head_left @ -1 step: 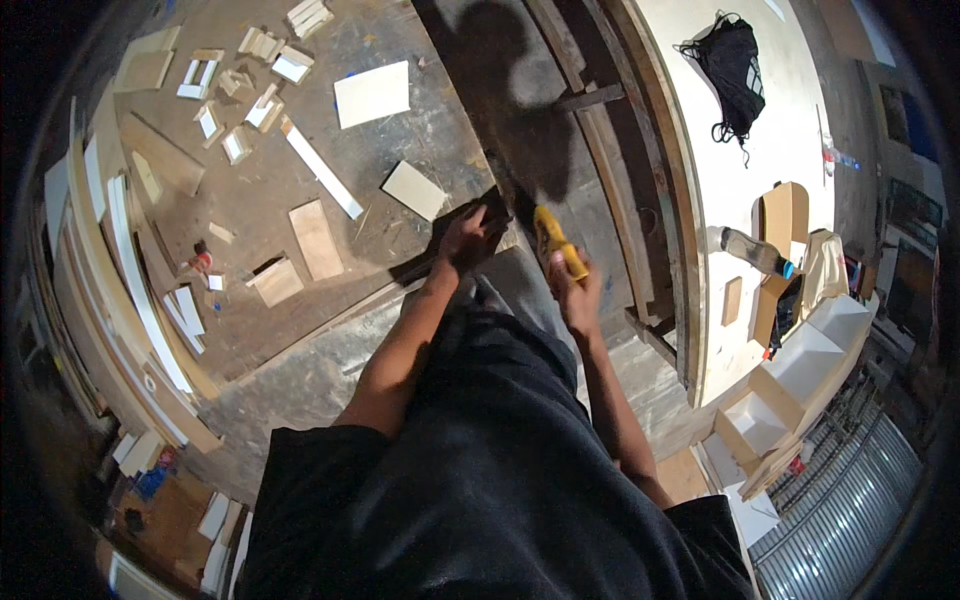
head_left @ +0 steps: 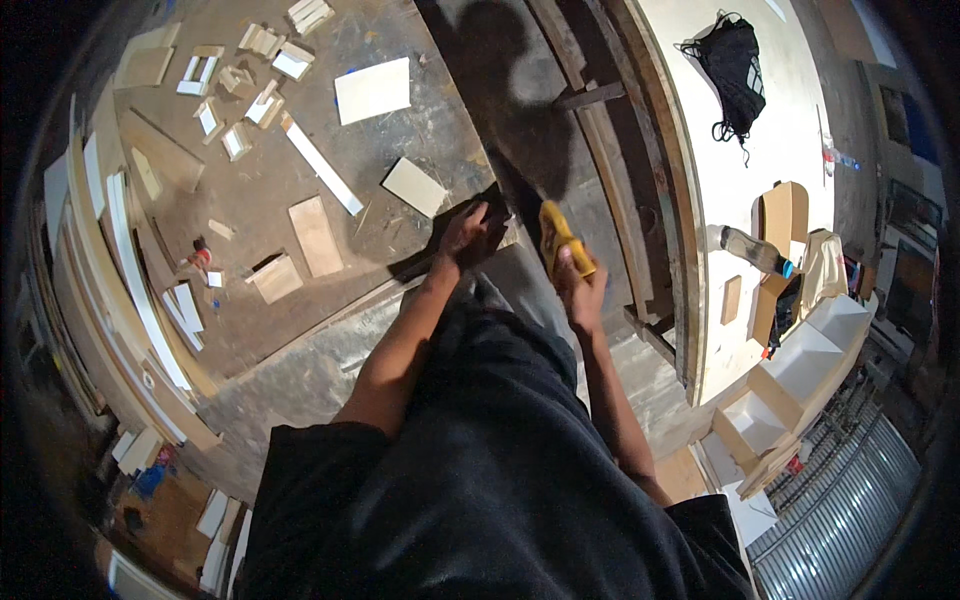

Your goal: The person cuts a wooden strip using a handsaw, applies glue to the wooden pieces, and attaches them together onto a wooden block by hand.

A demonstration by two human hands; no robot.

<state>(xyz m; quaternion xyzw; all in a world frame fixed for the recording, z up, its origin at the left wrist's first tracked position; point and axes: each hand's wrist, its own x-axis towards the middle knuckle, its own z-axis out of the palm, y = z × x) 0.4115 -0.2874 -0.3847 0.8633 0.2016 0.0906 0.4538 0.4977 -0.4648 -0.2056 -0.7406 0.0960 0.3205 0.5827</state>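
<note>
My right hand (head_left: 580,285) is wrapped round the yellow handle of a hand saw (head_left: 560,240), just off the near right corner of the brown worktable (head_left: 370,240). Its thin dark blade runs away from me along the table's edge, mostly lost in shadow. At that same corner my left hand (head_left: 467,235) is closed, with its thumb up. Deep shadow hides what its fingers press or hold. Just beyond the left hand lies a small pale wooden board (head_left: 415,188).
Several small wood-and-white blocks (head_left: 265,104), a white strip (head_left: 322,165) and a cream panel (head_left: 372,91) lie on the table. Long boards (head_left: 140,280) line its left side. Rightward stands a pale bench (head_left: 735,190) with a bottle (head_left: 752,248) and black cloth (head_left: 728,75).
My right hand and the yellow saw handle have shifted slightly away from me. The left hand stays at the table corner.
</note>
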